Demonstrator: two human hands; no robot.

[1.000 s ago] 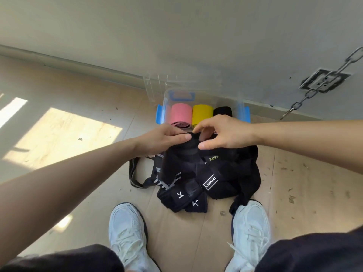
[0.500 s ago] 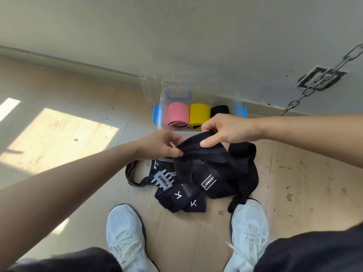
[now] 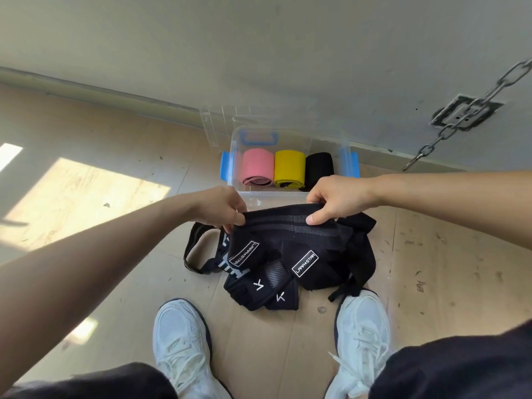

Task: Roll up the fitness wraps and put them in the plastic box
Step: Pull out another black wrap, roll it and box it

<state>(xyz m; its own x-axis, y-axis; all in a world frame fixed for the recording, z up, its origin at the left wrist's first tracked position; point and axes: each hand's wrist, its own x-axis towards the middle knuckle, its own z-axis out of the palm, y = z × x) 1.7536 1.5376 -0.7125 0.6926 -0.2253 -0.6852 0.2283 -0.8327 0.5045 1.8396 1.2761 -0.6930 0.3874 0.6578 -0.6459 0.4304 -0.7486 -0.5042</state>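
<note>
Left fingers (image 3: pixel 236 218): curled tight, they pinch the left end of the black wrap (image 3: pixel 288 224)
Right fingers (image 3: pixel 316 218): curled too, thumb in front, they pinch the same wrap further to the right
Left hand (image 3: pixel 220 207): up off the floor, just in front of the box
Right hand (image 3: pixel 338 197): level with the left hand, a little apart from it
Black wrap: pulled flat between both hands, with grey wavy lines along it; the rest hangs down into the pile
Pile of wraps (image 3: pixel 290 272): black, loose and tangled, on the floor under the hands; some have white letters, and one strap loops out on the left
Plastic box (image 3: pixel 269 197): clear with blue handles, open, on the floor by the wall, just behind the hands
Pink roll (image 3: pixel 257 167): in the box, on the left
Yellow roll (image 3: pixel 289 168): in the middle, touching the pink roll
Black roll (image 3: pixel 319 165): on the right, partly hidden by the right hand
Lid (image 3: pixel 214 123): clear, leaning on the wall (image 3: pixel 259 53) behind the box
White shoes (image 3: pixel 181 341): one on each side of the near end of the pile
Floor (image 3: pixel 115 269): light wood, with a bright patch of sun (image 3: pixel 86 197) on the left
Chain (image 3: pixel 457 122): grey, hangs on the wall at the right
</note>
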